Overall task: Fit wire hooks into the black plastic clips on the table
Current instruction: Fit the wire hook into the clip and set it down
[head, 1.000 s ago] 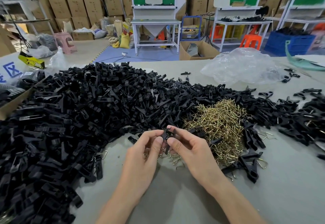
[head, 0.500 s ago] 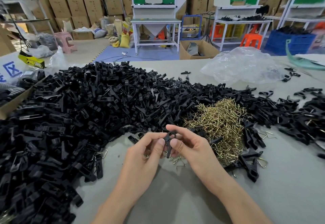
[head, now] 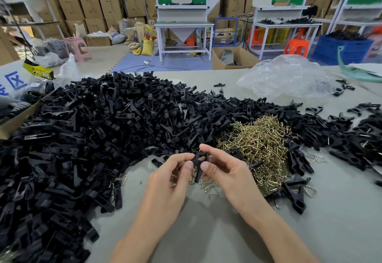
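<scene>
We pinch one black clip [head: 198, 160] between left hand [head: 171, 177] and right hand [head: 225, 171] — a few fitted clips [head: 294, 195] lie beside the wire hooks [head: 260, 142], while the huge heap [head: 93, 130] is unfitted.

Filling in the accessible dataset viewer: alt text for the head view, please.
The left hand and right hand pinch one black plastic clip between them above a grey table. A large pile of black clips fills the left and far side; a heap of brass-coloured wire hooks lies just right of the hands, a clear plastic bag behind it.
</scene>
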